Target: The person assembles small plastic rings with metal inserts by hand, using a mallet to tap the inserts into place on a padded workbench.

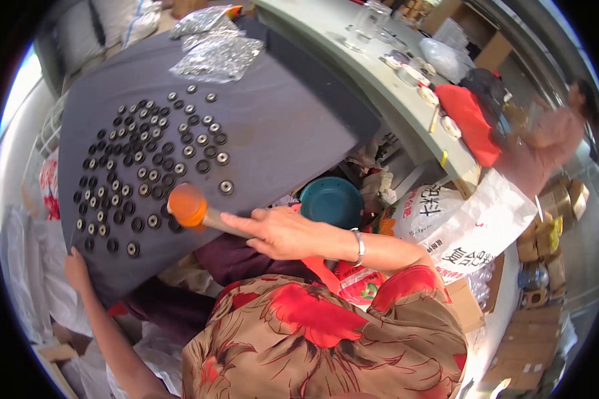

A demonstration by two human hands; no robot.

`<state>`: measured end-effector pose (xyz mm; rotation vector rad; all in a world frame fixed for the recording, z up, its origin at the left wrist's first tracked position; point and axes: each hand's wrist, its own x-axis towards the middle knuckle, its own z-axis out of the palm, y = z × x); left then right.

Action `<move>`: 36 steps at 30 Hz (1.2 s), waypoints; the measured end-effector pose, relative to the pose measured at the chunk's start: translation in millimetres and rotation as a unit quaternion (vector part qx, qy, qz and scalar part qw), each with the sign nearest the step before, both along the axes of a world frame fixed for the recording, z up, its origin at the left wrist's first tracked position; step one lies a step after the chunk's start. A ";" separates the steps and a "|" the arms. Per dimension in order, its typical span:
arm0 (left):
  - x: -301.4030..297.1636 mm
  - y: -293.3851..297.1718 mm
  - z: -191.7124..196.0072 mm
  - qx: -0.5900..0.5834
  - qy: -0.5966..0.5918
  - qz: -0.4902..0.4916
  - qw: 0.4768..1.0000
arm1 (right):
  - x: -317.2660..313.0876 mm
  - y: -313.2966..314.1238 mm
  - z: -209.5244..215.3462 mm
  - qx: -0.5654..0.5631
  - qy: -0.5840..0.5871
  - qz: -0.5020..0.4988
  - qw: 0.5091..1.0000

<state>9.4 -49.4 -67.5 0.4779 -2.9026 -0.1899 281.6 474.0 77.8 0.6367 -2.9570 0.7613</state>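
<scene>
My right hand [283, 233] is closed around the handle of a mallet [188, 205] with a rounded orange head. Its index finger lies along the handle. The mallet head is over the near right part of a group of small black rings [144, 135], several with silver metal centres, on a dark grey cloth-covered table [293, 100]. Whether the head touches a ring, I cannot tell. At the table's near left corner, my left hand [77, 270] touches the edge, its fingers mostly hidden.
Clear plastic bags of small silver parts [219, 58] lie at the table's far side. A teal basin [333, 203] stands below its right edge, beside white printed sacks [472, 226]. A pale counter [393, 86] runs behind. Another person [546, 139] is at far right, near cardboard boxes [526, 339].
</scene>
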 end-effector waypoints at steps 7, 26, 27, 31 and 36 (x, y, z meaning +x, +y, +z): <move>16.2 -7.4 13.2 -0.006 0.008 0.010 1.000 | -11.0 3.6 -3.4 -0.084 -0.045 0.012 0.995; 29.9 31.4 34.6 0.026 0.043 0.059 0.997 | -103.6 140.6 -49.4 -0.493 0.034 -0.439 0.750; 31.9 31.7 36.9 0.022 0.040 0.074 0.996 | -108.4 146.2 -55.5 -0.483 0.028 -0.441 0.756; 33.1 41.7 47.1 0.041 0.030 0.062 0.997 | -114.1 162.9 -70.2 -0.219 0.035 -0.499 0.838; 41.1 23.9 42.0 0.077 -0.003 0.074 0.994 | -121.6 144.8 -49.6 -0.003 -0.011 -0.491 0.871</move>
